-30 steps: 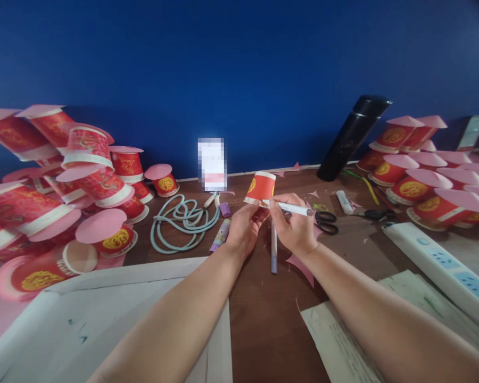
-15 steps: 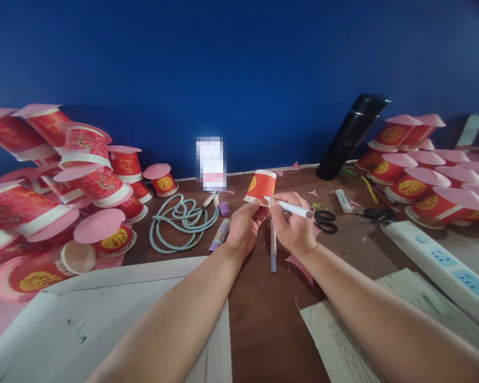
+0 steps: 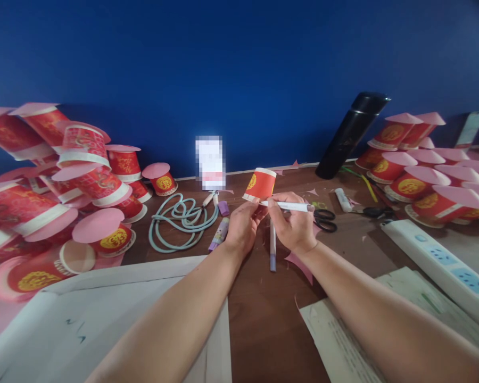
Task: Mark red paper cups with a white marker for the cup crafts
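Note:
My left hand [image 3: 242, 226] is closed on the lower rim of a red paper cup [image 3: 261, 183] with a yellow emblem and white edges, held upside down and slightly tilted. In my right hand [image 3: 293, 226] is a white marker pen [image 3: 290, 206], its tip at the cup's lower white band. Below the hands a pen cap or second pen [image 3: 273, 250] with a purple-grey end lies on the brown table. Black-handled scissors [image 3: 325, 219] lie just right of my right hand. A purple glue stick [image 3: 219, 234] and its cap [image 3: 223, 208] rest left of my left hand.
Red cups with pink paper discs [image 3: 90, 186] are piled at the left. More cups with pink cone tops [image 3: 427, 159] stand at the right, near a black bottle [image 3: 351, 135]. A power strip [image 3: 443, 260], a coiled pale-blue cord [image 3: 175, 247] and papers [image 3: 143, 314] surround my arms.
The marker has tilted nearer to level, and its tip has shifted slightly left and down along the cup's white band. My left hand keeps its hold on the cup.

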`<state>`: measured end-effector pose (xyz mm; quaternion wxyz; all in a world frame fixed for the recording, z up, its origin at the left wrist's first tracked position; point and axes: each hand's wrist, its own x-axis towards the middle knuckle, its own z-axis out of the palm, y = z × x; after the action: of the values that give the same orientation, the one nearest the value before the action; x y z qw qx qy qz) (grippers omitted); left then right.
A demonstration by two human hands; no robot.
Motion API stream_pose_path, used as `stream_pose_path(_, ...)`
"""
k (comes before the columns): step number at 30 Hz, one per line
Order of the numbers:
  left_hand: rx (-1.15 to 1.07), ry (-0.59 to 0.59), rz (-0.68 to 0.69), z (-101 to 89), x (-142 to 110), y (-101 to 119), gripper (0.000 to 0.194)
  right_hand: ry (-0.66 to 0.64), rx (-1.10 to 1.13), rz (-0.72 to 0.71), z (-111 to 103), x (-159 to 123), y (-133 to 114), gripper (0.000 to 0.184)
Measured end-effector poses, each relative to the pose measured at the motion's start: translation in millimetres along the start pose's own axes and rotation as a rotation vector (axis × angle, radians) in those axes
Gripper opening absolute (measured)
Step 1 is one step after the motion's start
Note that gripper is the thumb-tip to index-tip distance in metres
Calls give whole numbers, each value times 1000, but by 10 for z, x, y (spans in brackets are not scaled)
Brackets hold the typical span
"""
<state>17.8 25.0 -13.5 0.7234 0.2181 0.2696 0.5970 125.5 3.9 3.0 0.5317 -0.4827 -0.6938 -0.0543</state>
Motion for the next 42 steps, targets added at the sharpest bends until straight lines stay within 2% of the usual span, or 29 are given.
stream_pose_path(7, 3, -14, -7, 18, -13, 9, 12, 26, -6, 44, -8, -8, -3, 10)
stream_pose_path(28, -3, -13, -5, 2, -1, -8, 12, 39, -4, 57, -2, -11, 8, 11)
stream_pose_path(35, 13, 0, 5, 17, -12, 2, 9, 20, 0, 11, 10, -12, 4, 10)
stream_pose_path(42, 35, -12, 6, 19, -16, 3, 13, 49, 9, 67, 8, -10, -8, 11)
